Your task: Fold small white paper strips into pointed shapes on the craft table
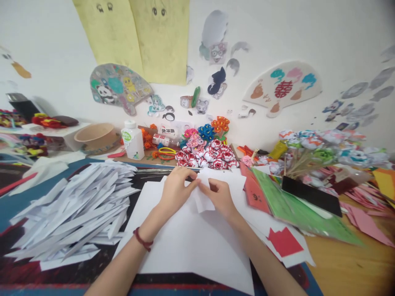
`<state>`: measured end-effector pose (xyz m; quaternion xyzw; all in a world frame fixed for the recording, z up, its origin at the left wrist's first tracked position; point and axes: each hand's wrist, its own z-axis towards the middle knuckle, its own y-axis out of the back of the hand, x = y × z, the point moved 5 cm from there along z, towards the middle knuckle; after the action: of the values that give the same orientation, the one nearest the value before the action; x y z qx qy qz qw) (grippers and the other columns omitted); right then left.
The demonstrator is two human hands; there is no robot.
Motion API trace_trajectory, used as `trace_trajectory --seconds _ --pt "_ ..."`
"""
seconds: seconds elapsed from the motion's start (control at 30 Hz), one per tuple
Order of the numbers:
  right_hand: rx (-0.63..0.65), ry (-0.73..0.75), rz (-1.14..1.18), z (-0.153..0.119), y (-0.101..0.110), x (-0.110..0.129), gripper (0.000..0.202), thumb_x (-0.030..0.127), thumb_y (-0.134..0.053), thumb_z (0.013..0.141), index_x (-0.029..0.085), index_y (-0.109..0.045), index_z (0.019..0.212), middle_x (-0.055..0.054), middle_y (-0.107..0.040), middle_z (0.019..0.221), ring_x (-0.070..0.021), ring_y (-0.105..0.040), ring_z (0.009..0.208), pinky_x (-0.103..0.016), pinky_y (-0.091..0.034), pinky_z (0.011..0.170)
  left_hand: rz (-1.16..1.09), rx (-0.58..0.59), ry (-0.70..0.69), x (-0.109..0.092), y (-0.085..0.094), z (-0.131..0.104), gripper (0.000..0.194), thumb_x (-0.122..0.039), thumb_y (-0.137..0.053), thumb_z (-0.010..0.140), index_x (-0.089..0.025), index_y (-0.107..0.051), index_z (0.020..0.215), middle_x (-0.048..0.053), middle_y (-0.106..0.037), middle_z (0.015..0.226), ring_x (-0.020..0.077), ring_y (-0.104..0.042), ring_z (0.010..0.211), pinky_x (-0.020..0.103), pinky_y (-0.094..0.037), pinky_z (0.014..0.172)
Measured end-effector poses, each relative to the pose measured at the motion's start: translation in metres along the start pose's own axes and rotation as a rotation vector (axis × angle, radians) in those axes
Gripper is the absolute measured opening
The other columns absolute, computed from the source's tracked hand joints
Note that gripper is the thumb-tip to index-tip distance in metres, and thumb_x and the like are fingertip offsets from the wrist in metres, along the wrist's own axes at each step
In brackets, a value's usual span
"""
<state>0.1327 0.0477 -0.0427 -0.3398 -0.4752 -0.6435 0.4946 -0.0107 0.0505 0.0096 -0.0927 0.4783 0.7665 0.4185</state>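
My left hand (pixel 179 186) and my right hand (pixel 219 196) meet over the middle of the table, thumbs and fingers pinched on one small piece of white paper (pixel 204 202). The piece looks bent or folded, and my fingers partly cover its top edge. Beneath both hands lie large white paper sheets (pixel 185 246). To the left of my left hand is a big heap of folded white paper strips (pixel 89 205). A dark red band circles my left wrist.
Red-and-white paper flowers (pixel 208 156) and a white bottle (pixel 132 140) stand along the back. On the right are a green packet (pixel 296 205), a black flat strip (pixel 311 195), red paper pieces (pixel 285 241) and a bunch of stemmed paper flowers (pixel 321 144). A round tan bowl (pixel 97 137) sits back left.
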Motion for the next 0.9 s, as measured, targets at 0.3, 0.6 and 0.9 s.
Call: trace_trajectory --seconds 0.3,0.6,0.9 --pt "0.007 0.017 -0.058 -0.001 0.001 0.003 0.049 0.040 -0.061 0.077 0.019 -0.025 0.053 0.005 -0.020 0.055 -0.0078 -0.021 0.053 -0.023 -0.015 0.046 -0.071 0.064 0.076 0.008 0.000 0.002 0.004 -0.023 -0.065 0.076 -0.021 -0.067 0.076 0.001 -0.069 0.079 0.0179 -0.059 0.077 0.027 -0.042 0.067" --pt "0.062 -0.034 0.041 -0.003 -0.004 0.009 0.042 0.040 -0.064 0.075 0.018 -0.036 0.052 0.005 -0.027 0.054 -0.0070 -0.025 0.050 -0.021 -0.019 0.043 -0.005 0.095 0.105 0.011 0.001 0.001 0.009 -0.025 -0.061 0.078 -0.021 -0.069 0.076 0.000 -0.071 0.080 0.0170 -0.060 0.074 0.026 -0.040 0.067" --pt "0.092 -0.142 0.077 -0.009 -0.010 0.003 0.034 0.049 -0.065 0.072 0.016 -0.061 0.068 0.001 -0.051 0.060 -0.0126 -0.044 0.055 -0.023 -0.032 0.047 -0.001 0.177 0.099 0.016 0.005 0.001 0.013 -0.027 -0.059 0.079 -0.021 -0.068 0.073 0.000 -0.070 0.077 0.0160 -0.058 0.069 0.025 -0.035 0.062"
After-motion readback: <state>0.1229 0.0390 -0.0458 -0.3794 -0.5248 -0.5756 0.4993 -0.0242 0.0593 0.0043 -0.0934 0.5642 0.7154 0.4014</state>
